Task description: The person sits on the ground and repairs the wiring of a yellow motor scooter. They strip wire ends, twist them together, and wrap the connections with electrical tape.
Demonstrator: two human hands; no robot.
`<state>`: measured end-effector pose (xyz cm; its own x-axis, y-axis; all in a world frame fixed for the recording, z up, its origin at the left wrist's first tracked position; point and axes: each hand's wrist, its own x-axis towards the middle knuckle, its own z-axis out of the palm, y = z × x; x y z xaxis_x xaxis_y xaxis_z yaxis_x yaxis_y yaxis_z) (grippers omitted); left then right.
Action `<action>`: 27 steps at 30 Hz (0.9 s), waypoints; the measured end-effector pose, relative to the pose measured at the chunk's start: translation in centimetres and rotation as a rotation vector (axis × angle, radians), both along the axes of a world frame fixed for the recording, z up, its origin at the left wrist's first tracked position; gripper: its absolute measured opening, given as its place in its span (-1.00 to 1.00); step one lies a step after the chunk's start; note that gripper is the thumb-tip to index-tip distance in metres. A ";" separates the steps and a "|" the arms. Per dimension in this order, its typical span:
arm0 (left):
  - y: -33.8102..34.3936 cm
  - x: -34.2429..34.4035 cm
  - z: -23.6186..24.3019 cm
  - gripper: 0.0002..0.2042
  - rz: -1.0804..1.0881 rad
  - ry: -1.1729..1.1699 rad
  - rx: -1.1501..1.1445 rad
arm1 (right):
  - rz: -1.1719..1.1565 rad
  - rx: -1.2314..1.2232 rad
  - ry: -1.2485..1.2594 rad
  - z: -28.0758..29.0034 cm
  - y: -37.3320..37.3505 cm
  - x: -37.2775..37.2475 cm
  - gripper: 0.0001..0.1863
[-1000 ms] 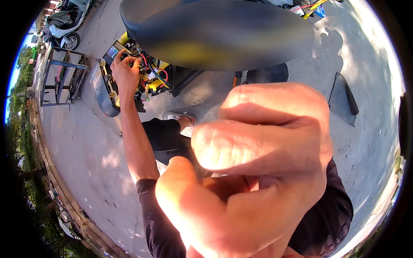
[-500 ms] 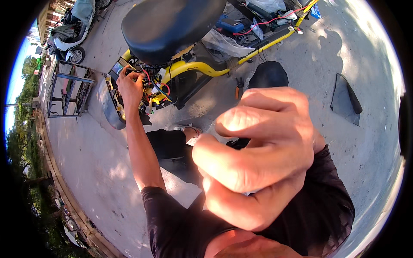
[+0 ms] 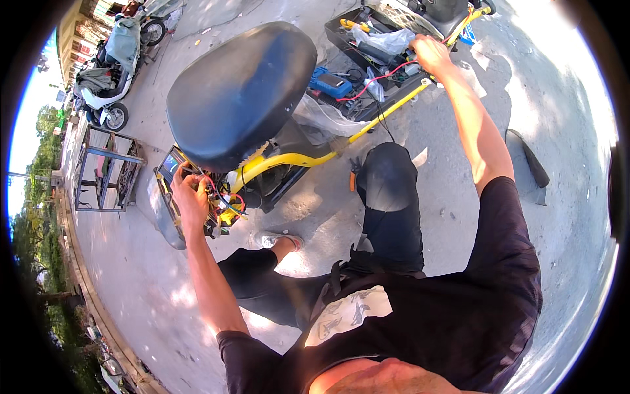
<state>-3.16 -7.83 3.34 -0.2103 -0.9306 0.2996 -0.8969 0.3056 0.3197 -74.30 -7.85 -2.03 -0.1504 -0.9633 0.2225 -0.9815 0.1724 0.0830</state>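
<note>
My left hand (image 3: 192,197) is in the rear compartment of a yellow-framed scooter, fingers bent among coloured wires (image 3: 230,203) below the black seat (image 3: 243,92); what they pinch is too small to make out. My right hand (image 3: 430,56) reaches to the open front compartment (image 3: 348,46), its curled fingers beside a crumpled clear bag (image 3: 387,39) and a red wire; what they hold is hidden. A blue device (image 3: 331,83) lies in the middle of the frame's bay, near the yellow side tube (image 3: 387,115).
Orange-handled pliers (image 3: 354,174) lie on the concrete beside my bent knee (image 3: 387,177). A metal frame stand (image 3: 111,156) is at the left, with parked scooters (image 3: 108,92) behind it. A dark mat (image 3: 528,167) lies at the right.
My right hand has moved from close before the camera up and away to the front compartment. My left hand stays among the wires. The view has shifted, showing more of the scooter.
</note>
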 end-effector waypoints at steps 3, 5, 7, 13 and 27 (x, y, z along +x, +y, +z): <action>0.7 0.3 0.3 -0.88 -0.010 -0.019 -0.016 | -0.042 0.126 -0.094 -3.1 -3.7 -1.8 -0.68; 1.5 0.7 1.0 -0.86 0.008 0.006 0.025 | -0.051 0.253 -0.023 -4.1 -5.5 -1.7 -0.67; 0.7 0.0 1.1 -0.87 -0.042 0.001 0.023 | -0.082 0.273 -0.017 -6.4 -6.4 -5.2 -0.68; 1.1 0.1 1.3 -0.87 -0.039 -0.004 0.043 | -0.023 0.229 0.178 -8.5 -7.4 -7.6 -0.65; 0.8 1.9 1.6 -0.78 -0.139 -0.014 0.058 | 0.114 -0.404 -0.872 -2.0 4.1 -8.2 -0.73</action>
<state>-1.28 -7.00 4.95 -0.3420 -0.9079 0.2423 -0.8518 0.4084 0.3281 -82.48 -3.74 -4.04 -0.3300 -0.8575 0.3946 -0.6824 -0.0721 -0.7274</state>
